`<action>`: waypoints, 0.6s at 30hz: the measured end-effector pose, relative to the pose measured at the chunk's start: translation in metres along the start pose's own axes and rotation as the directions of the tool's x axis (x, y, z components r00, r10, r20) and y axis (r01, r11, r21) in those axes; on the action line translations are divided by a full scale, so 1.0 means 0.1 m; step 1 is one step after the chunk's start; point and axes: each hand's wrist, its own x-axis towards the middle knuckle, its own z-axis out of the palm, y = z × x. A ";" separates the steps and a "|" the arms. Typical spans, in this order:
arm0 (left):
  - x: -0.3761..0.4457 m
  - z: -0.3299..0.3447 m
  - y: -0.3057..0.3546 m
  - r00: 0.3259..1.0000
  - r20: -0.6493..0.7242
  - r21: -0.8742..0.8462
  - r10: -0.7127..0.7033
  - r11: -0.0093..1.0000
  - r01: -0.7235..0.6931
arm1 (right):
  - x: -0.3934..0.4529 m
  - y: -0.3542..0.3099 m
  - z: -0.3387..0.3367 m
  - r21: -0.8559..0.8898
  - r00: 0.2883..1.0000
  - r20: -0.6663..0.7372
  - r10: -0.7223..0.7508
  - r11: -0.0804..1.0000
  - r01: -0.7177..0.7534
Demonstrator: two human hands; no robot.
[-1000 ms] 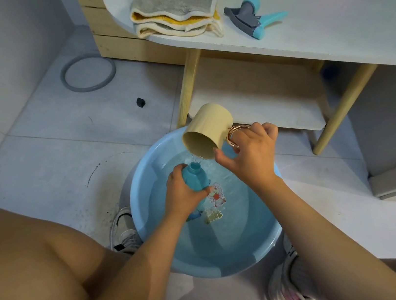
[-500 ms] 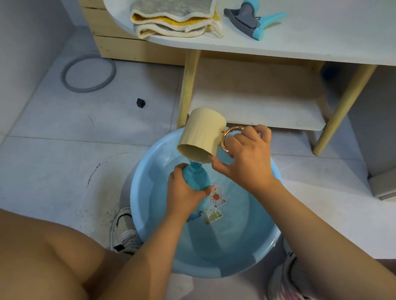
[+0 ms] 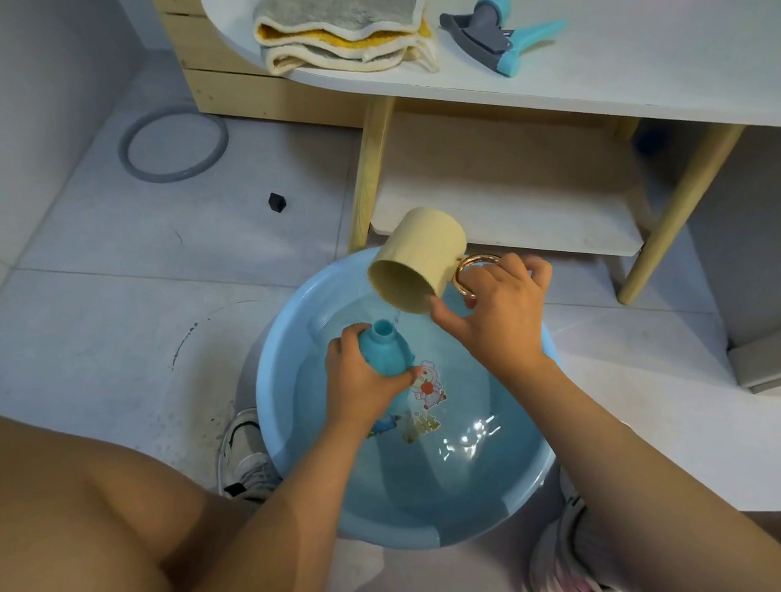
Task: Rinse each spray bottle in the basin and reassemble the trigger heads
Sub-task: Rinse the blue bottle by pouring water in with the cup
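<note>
A: So where was the bottle at that pt?

B: My left hand (image 3: pixel 355 384) had its grip wrapped round the blue spray bottle (image 3: pixel 382 353), neck up and uncapped, held over the blue basin (image 3: pixel 469 535) on the floor.

A: And the right?

B: My right hand (image 3: pixel 502 312) gripped the gold handle of a beige cup (image 3: pixel 416 259), thumb against the cup wall. Cup was tipped, mouth down, just above the bottle neck, w/ a thin trickle of water below its rim.

A: Trigger head?

B: Blue-and-grey trigger head (image 3: pixel 493 37) lay on its side on the white surface (image 3: pixel 665 68), apart from the bottle, just right of the folded towels (image 3: pixel 342 30).

A: Anything in the basin?

B: Water, w/ cartoon decals showing thru the bottom. My shoes sat either side of it.
</note>
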 end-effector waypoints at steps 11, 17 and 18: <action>-0.03 -0.11 -0.06 0.998 -0.047 -0.010 0.048 0.999 -0.049 | -0.57 0.34 0.38 -0.438 0.732 0.657 0.179 0.881 0.178; -0.03 -0.12 -0.14 0.998 -0.036 0.022 0.048 0.999 -0.047 | -0.80 0.26 0.44 -0.313 0.543 0.839 0.023 0.838 0.448; -0.04 -0.13 -0.15 0.998 -0.034 0.024 0.046 0.999 -0.045 | -0.80 0.24 0.45 -0.298 0.540 0.842 0.022 0.853 0.429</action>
